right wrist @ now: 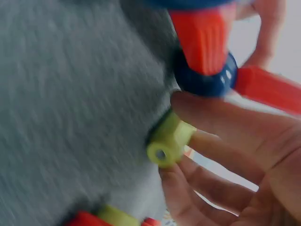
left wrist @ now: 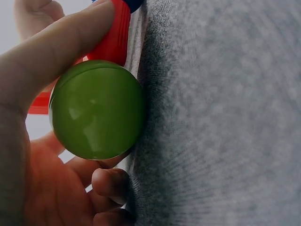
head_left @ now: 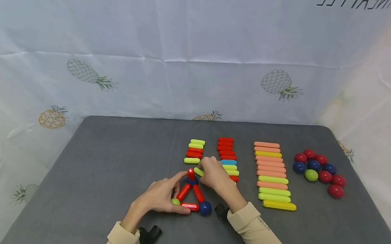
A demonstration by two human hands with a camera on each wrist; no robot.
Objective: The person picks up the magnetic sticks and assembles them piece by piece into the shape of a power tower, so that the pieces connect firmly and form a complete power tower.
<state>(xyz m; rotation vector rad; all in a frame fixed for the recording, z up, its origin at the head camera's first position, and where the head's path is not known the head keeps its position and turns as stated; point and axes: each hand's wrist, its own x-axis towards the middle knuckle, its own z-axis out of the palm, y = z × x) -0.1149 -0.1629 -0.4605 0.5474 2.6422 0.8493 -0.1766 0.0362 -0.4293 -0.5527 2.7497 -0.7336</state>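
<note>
The triangular frame lies flat on the table and consists of three red rods joined by three balls. The near rod (head_left: 189, 206) connects the green ball (left wrist: 96, 113) (glossy, at the near left corner) to the near blue ball (head_left: 205, 208). The left rod (head_left: 183, 192) and right rod (head_left: 199, 193) converge at the far blue ball (head_left: 193, 181). A fourth red rod (head_left: 190, 174) projects upward from that ball. The left hand (head_left: 160, 194) spans the left side, thumb against the near rod. The yellow-green rod (right wrist: 168, 139) is pinched by the right hand (head_left: 216, 175) just beside the far corner; its round end exposes a metallic centre.
</note>
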